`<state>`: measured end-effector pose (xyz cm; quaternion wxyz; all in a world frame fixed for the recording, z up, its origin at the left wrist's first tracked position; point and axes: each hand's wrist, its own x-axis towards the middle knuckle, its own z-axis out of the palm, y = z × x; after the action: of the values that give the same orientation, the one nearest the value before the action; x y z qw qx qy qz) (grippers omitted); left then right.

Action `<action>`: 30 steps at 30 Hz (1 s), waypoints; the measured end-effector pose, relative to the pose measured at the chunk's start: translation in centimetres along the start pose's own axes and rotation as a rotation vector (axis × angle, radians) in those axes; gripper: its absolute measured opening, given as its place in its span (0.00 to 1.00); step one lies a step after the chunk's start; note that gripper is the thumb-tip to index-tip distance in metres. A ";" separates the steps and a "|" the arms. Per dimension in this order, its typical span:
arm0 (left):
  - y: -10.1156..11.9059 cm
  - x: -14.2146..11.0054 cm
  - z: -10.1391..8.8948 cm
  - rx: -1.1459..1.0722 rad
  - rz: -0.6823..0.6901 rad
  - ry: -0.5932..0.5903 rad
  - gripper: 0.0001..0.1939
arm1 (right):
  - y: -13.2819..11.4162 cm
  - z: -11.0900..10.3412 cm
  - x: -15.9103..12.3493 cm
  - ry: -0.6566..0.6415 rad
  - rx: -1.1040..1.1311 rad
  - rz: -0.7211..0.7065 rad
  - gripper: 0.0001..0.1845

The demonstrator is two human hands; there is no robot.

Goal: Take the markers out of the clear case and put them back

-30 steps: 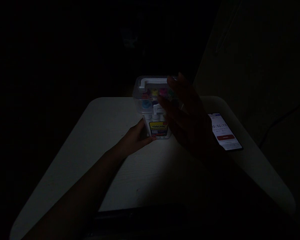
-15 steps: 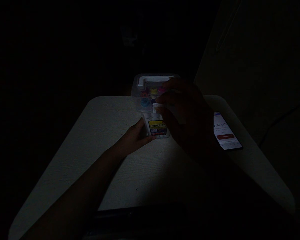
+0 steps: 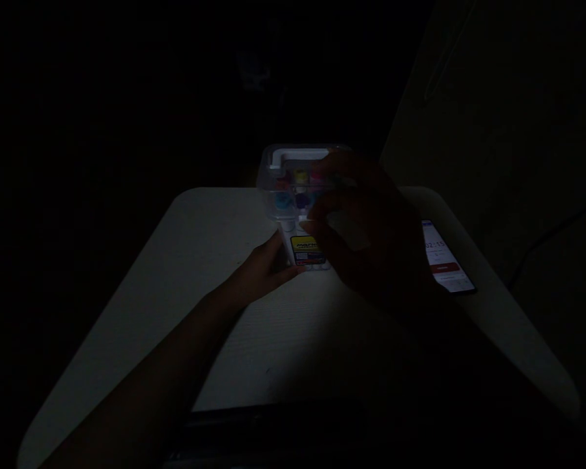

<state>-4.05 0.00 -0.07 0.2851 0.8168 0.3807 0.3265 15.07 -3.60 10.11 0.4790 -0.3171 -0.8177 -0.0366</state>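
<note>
A clear plastic marker case stands upright toward the far side of the table, its transparent lid on top. Coloured marker caps show through the lid, yellow, pink, blue and purple among them. Low on the case's left side, my left hand is closed round it, with the thumb across the lower front. My right hand, dark in shadow, pinches the white latch at the lid's front edge between thumb and index finger. Its other fingers are raised over the lid's right part and hide it.
A phone with a lit timer screen lies on the white table to the right, partly behind my right hand. Along the near edge is a dark object I cannot make out. A cable runs at the right.
My right hand has moved from spread fingers beside the lid to a pinch at its front latch, which now shows less. My left hand has stayed on the case.
</note>
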 end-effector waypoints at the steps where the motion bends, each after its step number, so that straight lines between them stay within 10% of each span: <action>1: 0.0 0.0 0.0 -0.008 -0.004 -0.006 0.31 | 0.0 -0.1 -0.1 -0.006 0.009 -0.002 0.05; 13: 0.0 0.0 0.3 0.050 -0.042 0.004 0.33 | 2.0 0.1 -1.1 -0.041 -0.056 0.064 0.27; 30: -0.8 -0.6 0.7 -0.105 -0.133 0.021 0.35 | 2.3 -0.4 -1.0 -0.084 0.355 0.287 0.24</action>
<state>-4.14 -0.19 -1.31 0.3444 0.7704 0.4193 0.3348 17.00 -2.36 8.97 0.4930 -0.3421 -0.7772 0.1896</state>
